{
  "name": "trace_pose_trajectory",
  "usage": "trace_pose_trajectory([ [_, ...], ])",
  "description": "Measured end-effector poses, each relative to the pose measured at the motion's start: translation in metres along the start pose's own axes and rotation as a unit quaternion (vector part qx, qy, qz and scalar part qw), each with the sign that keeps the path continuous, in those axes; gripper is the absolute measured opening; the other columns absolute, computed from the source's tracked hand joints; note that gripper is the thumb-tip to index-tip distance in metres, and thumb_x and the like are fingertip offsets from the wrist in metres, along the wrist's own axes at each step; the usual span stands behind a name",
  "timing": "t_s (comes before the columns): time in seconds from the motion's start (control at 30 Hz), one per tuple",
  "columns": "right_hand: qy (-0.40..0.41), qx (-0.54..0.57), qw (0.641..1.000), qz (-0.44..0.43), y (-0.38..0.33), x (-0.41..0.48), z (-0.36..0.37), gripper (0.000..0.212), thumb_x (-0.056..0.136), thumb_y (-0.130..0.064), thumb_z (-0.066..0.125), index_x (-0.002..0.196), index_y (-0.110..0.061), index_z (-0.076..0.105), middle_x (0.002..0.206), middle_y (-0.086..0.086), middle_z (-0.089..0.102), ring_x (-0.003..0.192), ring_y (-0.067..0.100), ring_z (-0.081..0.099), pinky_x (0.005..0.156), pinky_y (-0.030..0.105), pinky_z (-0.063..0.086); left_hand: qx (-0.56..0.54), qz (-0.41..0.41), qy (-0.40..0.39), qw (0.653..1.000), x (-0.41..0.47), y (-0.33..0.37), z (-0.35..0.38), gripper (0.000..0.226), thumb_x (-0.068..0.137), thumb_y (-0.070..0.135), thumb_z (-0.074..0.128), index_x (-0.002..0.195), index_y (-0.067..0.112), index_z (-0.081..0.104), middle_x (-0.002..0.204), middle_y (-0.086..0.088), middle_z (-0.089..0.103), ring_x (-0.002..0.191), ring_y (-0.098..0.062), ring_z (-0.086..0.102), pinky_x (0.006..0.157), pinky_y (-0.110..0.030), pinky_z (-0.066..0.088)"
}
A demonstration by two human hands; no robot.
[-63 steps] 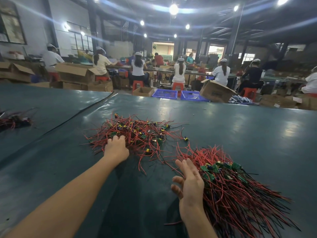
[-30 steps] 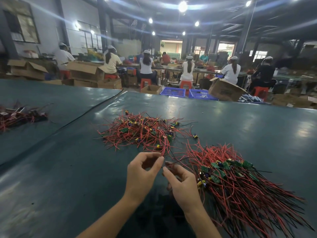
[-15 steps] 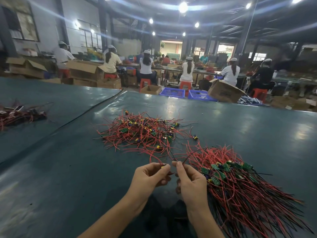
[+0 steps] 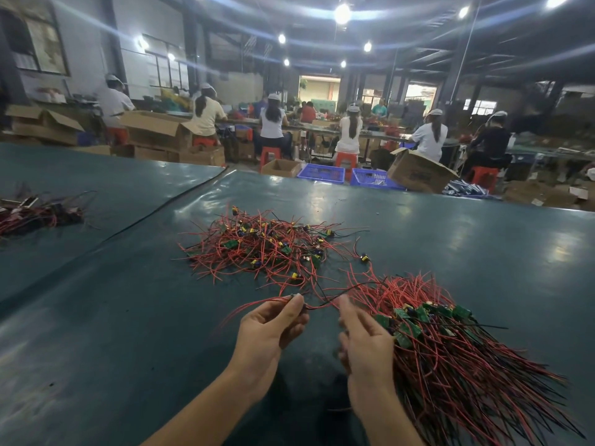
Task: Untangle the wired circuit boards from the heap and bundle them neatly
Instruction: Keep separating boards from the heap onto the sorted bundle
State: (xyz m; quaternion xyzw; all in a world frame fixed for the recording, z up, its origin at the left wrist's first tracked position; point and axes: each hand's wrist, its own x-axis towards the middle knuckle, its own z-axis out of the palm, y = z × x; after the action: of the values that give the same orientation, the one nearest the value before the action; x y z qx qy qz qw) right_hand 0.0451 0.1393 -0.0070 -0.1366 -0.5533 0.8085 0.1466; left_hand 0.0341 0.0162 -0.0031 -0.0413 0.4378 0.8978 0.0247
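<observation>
Left hand [image 4: 270, 329] pinches red wires [image 4: 317, 306] above a green table [image 4: 128, 317]; right hand [image 4: 367, 346] blurred, grip unclear; workers [image 4: 272, 123] beyond.

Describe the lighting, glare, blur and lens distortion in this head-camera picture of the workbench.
Head view: bright round ceiling lamps cast streaked flare; pale glare patches sit on the dark green glossy tabletop; the right hand is motion-blurred, while the left hand, pinching a thin red wire, looks sharper; the wide-angle lens bows the tabletop's far edge.
</observation>
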Motion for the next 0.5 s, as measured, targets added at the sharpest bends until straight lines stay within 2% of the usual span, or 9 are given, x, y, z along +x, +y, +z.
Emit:
trace_pose_trajectory([
  [0.07, -0.052, -0.045, 0.998, -0.009, 0.006, -0.010, 0.011, 0.026, 0.086, -0.027, 0.071, 0.062, -0.018, 0.074, 0.048, -0.007, 0.051, 0.039, 0.004, 0.039, 0.036, 0.018, 0.035, 0.018, -0.005, -0.014, 1.000, -0.002, 0.000, 0.001, 0.024, 0.065, 0.014, 0.075, 0.083, 0.000, 0.070, 0.076, -0.012, 0.071, 0.064, -0.013, 0.067, 0.061, -0.018, 0.056],
  [0.1, -0.067, -0.049, 0.996, -0.016, 0.009, -0.013, 0.015, 0.026, 0.087, -0.025, 0.069, 0.063, -0.018, 0.076, 0.050, -0.006, 0.057, 0.042, 0.004, 0.046, 0.040, 0.018, 0.040, 0.032, -0.007, -0.024, 0.999, -0.004, -0.001, 0.001, 0.024, 0.066, 0.014, 0.076, 0.084, -0.001, 0.072, 0.080, -0.015, 0.073, 0.069, -0.016, 0.068, 0.064, -0.019, 0.057],
  [0.17, -0.060, -0.038, 0.997, -0.016, 0.008, -0.016, 0.018, 0.023, 0.089, -0.023, 0.067, 0.069, -0.021, 0.079, 0.060, -0.001, 0.069, 0.053, 0.007, 0.060, 0.052, 0.022, 0.051, 0.047, -0.002, -0.030, 0.998, -0.006, -0.003, 0.002, 0.024, 0.064, 0.016, 0.077, 0.082, 0.000, 0.074, 0.082, -0.016, 0.073, 0.071, -0.017, 0.069, 0.064, -0.020, 0.057],
  [0.2, -0.040, -0.025, 0.999, -0.004, 0.006, -0.014, 0.017, 0.023, 0.089, -0.023, 0.067, 0.071, -0.022, 0.080, 0.064, 0.002, 0.071, 0.056, 0.010, 0.062, 0.055, 0.026, 0.053, 0.046, 0.005, -0.022, 0.999, -0.006, -0.004, 0.003, 0.024, 0.063, 0.017, 0.077, 0.080, 0.000, 0.073, 0.079, -0.015, 0.072, 0.068, -0.016, 0.068, 0.062, -0.019, 0.056],
  [0.23, -0.014, -0.009, 1.000, 0.013, 0.004, -0.011, 0.014, 0.022, 0.090, -0.023, 0.067, 0.071, -0.021, 0.080, 0.064, 0.001, 0.070, 0.052, 0.010, 0.058, 0.052, 0.028, 0.051, 0.043, 0.011, -0.010, 0.999, -0.005, -0.004, 0.003, 0.024, 0.063, 0.018, 0.076, 0.079, 0.000, 0.072, 0.075, -0.013, 0.071, 0.064, -0.013, 0.067, 0.060, -0.018, 0.055],
  [0.33, 0.059, 0.046, 0.996, 0.043, -0.003, 0.001, 0.002, 0.022, 0.090, -0.023, 0.067, 0.072, -0.014, 0.078, 0.053, -0.006, 0.058, 0.037, 0.003, 0.033, 0.035, 0.018, 0.031, 0.026, 0.021, 0.019, 0.999, -0.001, -0.001, 0.004, 0.025, 0.064, 0.020, 0.073, 0.080, 0.001, 0.069, 0.067, -0.007, 0.068, 0.059, -0.009, 0.063, 0.057, -0.015, 0.054],
  [0.5, 0.083, 0.130, 0.988, 0.016, -0.015, 0.008, -0.011, 0.019, 0.093, -0.018, 0.064, 0.078, -0.012, 0.075, 0.057, -0.003, 0.055, 0.041, 0.005, 0.028, 0.035, 0.016, 0.025, 0.005, 0.043, 0.023, 0.999, 0.002, 0.006, 0.000, 0.025, 0.066, 0.024, 0.073, 0.081, 0.004, 0.070, 0.069, -0.005, 0.068, 0.061, -0.008, 0.064, 0.057, -0.016, 0.054],
])
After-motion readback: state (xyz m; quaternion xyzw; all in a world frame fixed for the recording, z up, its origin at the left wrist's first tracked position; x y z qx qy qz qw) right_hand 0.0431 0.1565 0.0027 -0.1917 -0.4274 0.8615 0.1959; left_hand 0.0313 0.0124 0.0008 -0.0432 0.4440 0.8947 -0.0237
